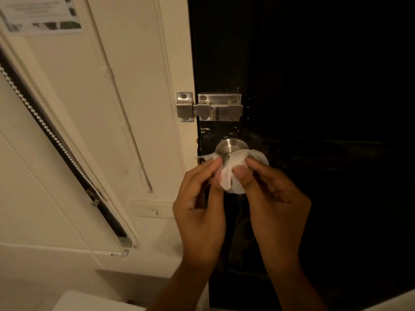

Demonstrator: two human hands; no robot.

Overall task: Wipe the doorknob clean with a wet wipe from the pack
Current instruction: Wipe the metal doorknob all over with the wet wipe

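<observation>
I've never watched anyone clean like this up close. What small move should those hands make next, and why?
Probably press the wet wipe onto the doorknob and rub. The left hand and right hand both pinch the wipe right in front of the knob, draping its lower part, while the steel top shows bare.

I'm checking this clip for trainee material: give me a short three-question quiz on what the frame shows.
1. True or false: the wet wipe is held by both hands.
2. What metal fitting sits above the doorknob? A) chain B) sliding bolt C) keypad
3. Fill in: the door is ___ in colour.

Key
1. True: the left hand and the right hand both pinch it at the knob.
2. B, the sliding bolt.
3. Black; the door is dark, the frame cream.
</observation>
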